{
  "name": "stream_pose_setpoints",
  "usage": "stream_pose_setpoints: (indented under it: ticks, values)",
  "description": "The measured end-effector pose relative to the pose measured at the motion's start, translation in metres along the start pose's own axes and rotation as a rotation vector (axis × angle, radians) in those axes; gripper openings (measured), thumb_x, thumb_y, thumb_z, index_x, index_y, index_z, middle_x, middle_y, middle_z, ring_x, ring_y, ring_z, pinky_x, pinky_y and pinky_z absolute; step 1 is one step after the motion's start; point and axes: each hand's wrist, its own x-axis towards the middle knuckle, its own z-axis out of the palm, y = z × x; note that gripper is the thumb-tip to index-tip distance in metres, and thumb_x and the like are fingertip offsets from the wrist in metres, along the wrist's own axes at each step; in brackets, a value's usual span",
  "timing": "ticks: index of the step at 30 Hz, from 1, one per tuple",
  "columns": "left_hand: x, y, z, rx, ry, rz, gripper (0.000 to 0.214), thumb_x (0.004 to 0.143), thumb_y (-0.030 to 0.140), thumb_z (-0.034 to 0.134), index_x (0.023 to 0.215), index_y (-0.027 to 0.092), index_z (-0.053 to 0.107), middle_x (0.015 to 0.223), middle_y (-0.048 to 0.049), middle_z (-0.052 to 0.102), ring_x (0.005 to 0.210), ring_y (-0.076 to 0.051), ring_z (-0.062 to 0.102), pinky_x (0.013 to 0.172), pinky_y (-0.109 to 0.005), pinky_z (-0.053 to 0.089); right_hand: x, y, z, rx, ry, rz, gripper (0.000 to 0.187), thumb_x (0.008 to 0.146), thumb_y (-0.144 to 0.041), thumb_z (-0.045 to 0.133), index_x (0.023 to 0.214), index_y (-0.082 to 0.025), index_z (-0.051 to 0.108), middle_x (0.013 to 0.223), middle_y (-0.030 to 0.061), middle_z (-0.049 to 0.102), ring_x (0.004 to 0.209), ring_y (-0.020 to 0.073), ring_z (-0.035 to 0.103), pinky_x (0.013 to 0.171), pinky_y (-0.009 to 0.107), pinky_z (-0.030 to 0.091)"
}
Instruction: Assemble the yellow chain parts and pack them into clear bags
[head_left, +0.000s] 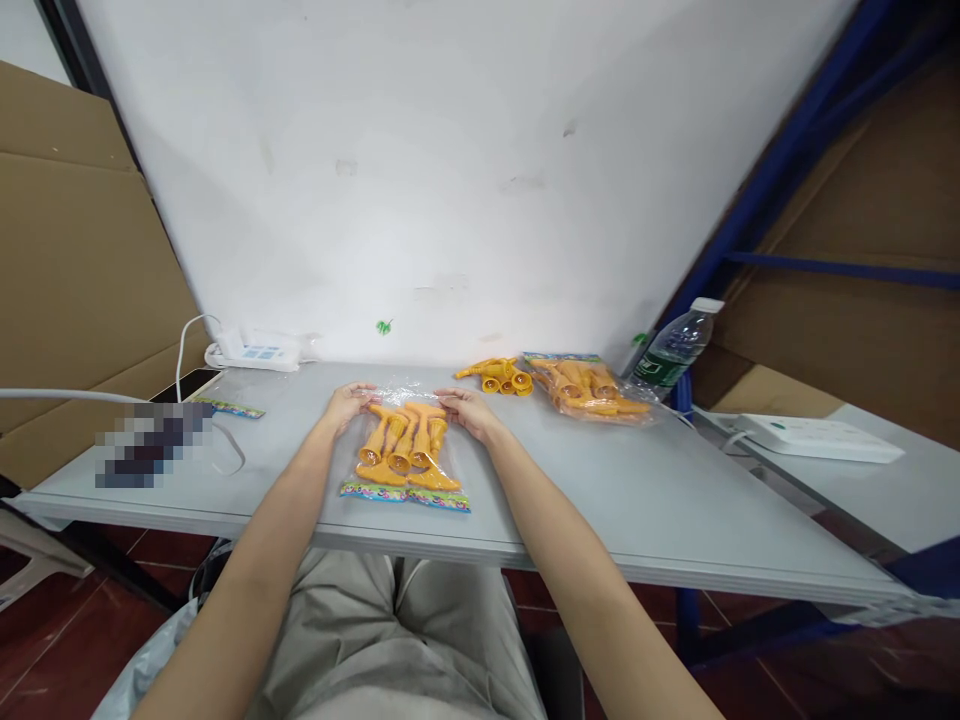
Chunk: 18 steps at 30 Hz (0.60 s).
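Observation:
A clear plastic bag (409, 450) of several orange, horn-shaped plastic toys lies flat on the table in front of me. Its colourful printed strip faces my body. My left hand (349, 406) has its fingers closed on the far left corner of the bag. At the far right corner, the fingers of my right hand (469, 412) also pinch the film. Part of the fingertips is hidden by glare on the plastic. Beyond my right hand sits a small loose pile of the same orange toys (501, 376) against the white board.
More filled bags (589, 388) are stacked at the back right, beside a tilted water bottle (675, 350). A white power strip (262, 352), a phone (187, 386), a printed strip (232, 408) and cables lie at the left. Another power strip (817, 438) rests on the right-hand surface.

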Motion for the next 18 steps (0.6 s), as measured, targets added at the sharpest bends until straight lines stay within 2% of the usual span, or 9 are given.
stream_pose_setpoints:
  ticks: [4, 9, 13, 18]
  values:
    - [0.0002, 0.0, -0.0041, -0.024, -0.032, -0.024, 0.022, 0.063, 0.018, 0.077, 0.082, 0.013, 0.067, 0.073, -0.0071, 0.073, 0.076, -0.018, 0.071, 0.08, -0.033, 0.055, -0.0009, -0.0021, -0.0017, -0.017, -0.01, -0.005, 0.012, 0.072, -0.006, 0.065, 0.073, -0.017, 0.068, 0.065, 0.0018, 0.068, 0.06, 0.0113, 0.063, 0.061, 0.022, 0.053]
    - [-0.0003, -0.0007, -0.0057, 0.001, -0.034, -0.011, 0.012, 0.057, 0.016, 0.075, 0.063, 0.013, 0.066, 0.073, -0.0077, 0.073, 0.074, -0.018, 0.07, 0.076, -0.032, 0.056, -0.0028, -0.0034, -0.0021, -0.026, -0.009, -0.001, 0.015, 0.068, -0.004, 0.057, 0.062, -0.017, 0.061, 0.058, -0.0001, 0.063, 0.054, 0.0097, 0.059, 0.057, 0.02, 0.049]
    - [-0.0003, -0.0018, -0.0031, 0.089, -0.004, 0.053, 0.007, 0.059, 0.015, 0.068, 0.056, 0.015, 0.062, 0.071, -0.0055, 0.072, 0.071, -0.016, 0.067, 0.076, -0.033, 0.056, -0.002, -0.0023, -0.0018, -0.11, -0.026, -0.066, 0.015, 0.063, -0.004, 0.054, 0.059, -0.018, 0.058, 0.057, -0.0026, 0.061, 0.052, 0.0085, 0.055, 0.056, 0.02, 0.046]
    - [0.0007, -0.0054, 0.0028, 0.252, 0.043, 0.143, 0.016, 0.064, 0.016, 0.056, 0.048, 0.017, 0.057, 0.064, -0.0036, 0.067, 0.069, -0.015, 0.064, 0.071, -0.031, 0.055, 0.0011, -0.0034, -0.0025, -0.287, -0.052, -0.115, 0.017, 0.061, -0.004, 0.051, 0.053, -0.019, 0.054, 0.047, -0.004, 0.055, 0.045, 0.0089, 0.049, 0.052, 0.021, 0.043]
